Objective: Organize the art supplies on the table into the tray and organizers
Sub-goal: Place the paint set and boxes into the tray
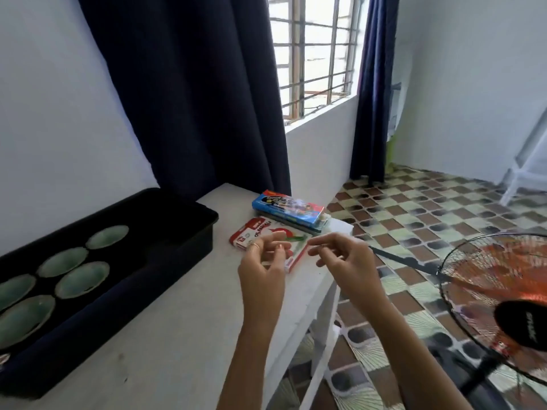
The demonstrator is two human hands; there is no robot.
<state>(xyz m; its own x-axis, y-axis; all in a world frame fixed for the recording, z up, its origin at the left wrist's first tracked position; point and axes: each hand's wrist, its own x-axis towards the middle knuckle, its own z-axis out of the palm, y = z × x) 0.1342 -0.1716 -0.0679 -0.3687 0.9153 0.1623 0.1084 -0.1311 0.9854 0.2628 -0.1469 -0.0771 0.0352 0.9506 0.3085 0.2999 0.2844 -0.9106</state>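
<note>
Both hands hovered above the white table (177,306), the left hand (262,267) and right hand (346,258) loosely curled and gripping nothing. Under the left lay the flat red-and-white pastel box (254,229), with the glossy blue box (287,208) just beyond. The black rectangular tray (204,216) of green oval dishes (80,279) sat well to the left.

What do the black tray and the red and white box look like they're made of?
Black tray: probably moulded plastic, matte, with rounded corners and smooth rim. Red and white box: likely printed cardboard, with flat faces and crisp edges.
</note>
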